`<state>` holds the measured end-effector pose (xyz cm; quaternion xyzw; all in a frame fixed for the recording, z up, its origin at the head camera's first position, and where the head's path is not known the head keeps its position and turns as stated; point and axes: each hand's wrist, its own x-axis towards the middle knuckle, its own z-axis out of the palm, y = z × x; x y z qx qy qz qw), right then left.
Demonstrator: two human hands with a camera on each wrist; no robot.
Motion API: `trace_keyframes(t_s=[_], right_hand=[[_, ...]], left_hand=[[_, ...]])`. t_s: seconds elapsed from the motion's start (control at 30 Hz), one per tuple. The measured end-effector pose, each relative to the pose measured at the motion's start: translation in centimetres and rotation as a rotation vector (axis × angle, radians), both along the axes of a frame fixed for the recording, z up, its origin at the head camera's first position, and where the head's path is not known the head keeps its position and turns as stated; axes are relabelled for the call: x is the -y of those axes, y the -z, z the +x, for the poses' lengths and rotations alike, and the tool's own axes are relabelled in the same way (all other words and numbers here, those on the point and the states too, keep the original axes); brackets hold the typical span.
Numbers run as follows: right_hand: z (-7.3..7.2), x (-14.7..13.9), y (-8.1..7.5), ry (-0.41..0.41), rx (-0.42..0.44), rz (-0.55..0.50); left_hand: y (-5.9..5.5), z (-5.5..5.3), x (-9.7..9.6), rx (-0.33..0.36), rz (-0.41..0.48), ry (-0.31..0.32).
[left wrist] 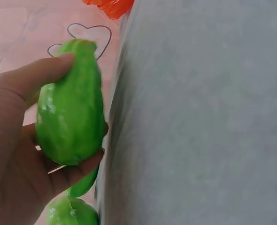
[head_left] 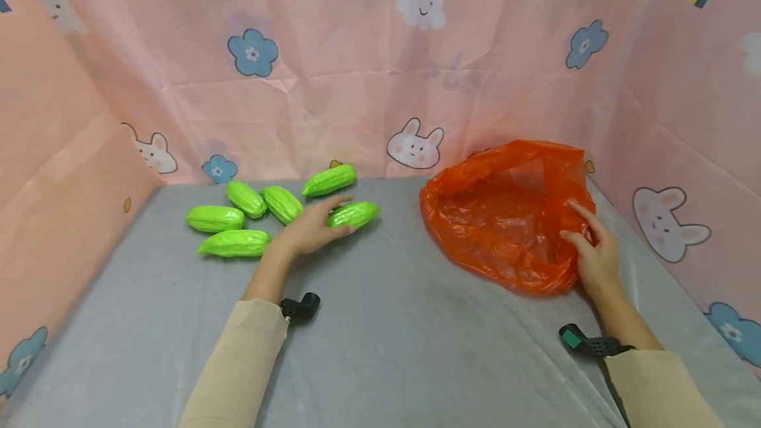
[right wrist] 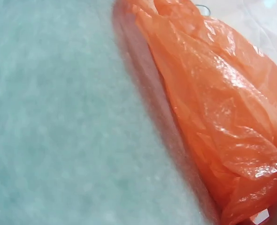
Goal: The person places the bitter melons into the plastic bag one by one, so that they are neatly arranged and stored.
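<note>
Watching the left hand (head_left: 310, 228) pinch a green gourd (head_left: 359, 214) beside the other gourds (head_left: 238, 244); right hand (head_left: 600, 261) touches the orange bag (head_left: 499, 243), can't tell if gripping. Loose hold could let its mouth sag.

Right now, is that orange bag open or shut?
Open: in the head view, the orange bag gapes, its rim spread and its inside showing.

Head view above, wrist close-ups, shared bag (head_left: 508, 220)
</note>
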<state>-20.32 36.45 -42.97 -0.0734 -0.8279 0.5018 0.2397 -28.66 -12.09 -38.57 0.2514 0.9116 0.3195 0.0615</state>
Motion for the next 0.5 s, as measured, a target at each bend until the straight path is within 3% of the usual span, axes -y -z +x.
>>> trace_keyframes(t_s=[0.17,0.33,0.5], right_hand=[[-0.1,-0.3,0.1,0.000,0.036,-0.058],[-0.2,0.0,-0.2,0.077,0.102,-0.100],[-0.4,0.7,-0.8,0.157,0.120,-0.202]], left_hand=[[-0.1,0.0,-0.3,-0.058,0.042,0.005],[0.0,0.0,-0.7,-0.066,0.071,-0.007],[-0.2,-0.1,-1.2,-0.074,0.134,-0.073]])
